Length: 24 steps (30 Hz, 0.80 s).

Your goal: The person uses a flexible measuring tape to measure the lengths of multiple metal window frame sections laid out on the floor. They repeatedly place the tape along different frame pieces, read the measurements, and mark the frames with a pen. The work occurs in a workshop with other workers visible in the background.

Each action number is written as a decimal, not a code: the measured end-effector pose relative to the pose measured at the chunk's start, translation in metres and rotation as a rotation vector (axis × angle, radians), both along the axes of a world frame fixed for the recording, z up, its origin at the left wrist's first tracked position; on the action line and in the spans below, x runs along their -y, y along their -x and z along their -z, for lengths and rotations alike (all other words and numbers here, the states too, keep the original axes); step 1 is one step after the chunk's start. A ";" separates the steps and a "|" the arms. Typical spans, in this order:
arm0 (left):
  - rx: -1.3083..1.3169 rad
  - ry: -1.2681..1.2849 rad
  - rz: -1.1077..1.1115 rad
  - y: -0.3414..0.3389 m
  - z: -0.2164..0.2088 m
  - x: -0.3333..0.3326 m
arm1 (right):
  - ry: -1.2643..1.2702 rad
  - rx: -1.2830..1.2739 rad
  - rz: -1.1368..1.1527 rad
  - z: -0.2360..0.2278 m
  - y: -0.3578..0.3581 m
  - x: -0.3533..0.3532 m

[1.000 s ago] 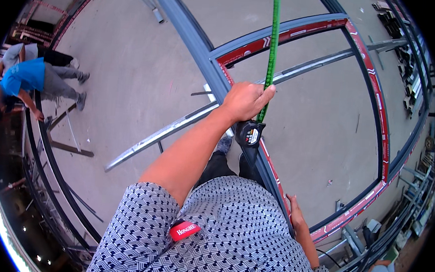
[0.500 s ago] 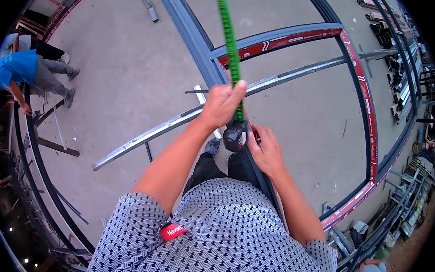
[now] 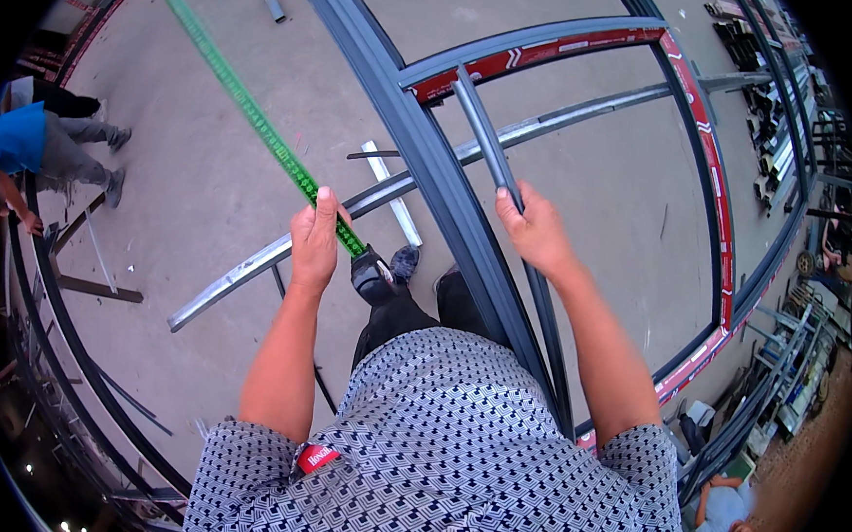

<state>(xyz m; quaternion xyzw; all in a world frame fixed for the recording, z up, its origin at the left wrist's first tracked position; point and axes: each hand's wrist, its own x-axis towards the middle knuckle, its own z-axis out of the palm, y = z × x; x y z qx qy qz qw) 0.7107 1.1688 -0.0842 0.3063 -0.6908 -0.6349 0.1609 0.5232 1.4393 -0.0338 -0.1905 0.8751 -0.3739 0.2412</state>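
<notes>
A tape measure hangs in front of the person's legs, left of the frame, its black case just below the left hand. That hand's fingers are closed around the green blade, thumb laid along it, and the blade runs out toward the upper left. The right hand has its fingers wrapped around a long dark grey strip, whose far end overlaps a red-covered crossbar; whether they touch, I cannot tell. Between the two hands runs a thick grey bar of the large frame, joined to that crossbar. Lower down, a silvery metal rail passes beneath the grey bar, above the concrete floor. A shoe shows just beside the tape case. Farther off, a co-worker in a blue shirt reaches toward dark curved-looking bars at the left, and another person is at the lower right.
</notes>
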 end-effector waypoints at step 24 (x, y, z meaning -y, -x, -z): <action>-0.084 -0.346 0.348 0.035 -0.023 -0.077 | -0.227 0.233 0.287 0.011 -0.132 -0.188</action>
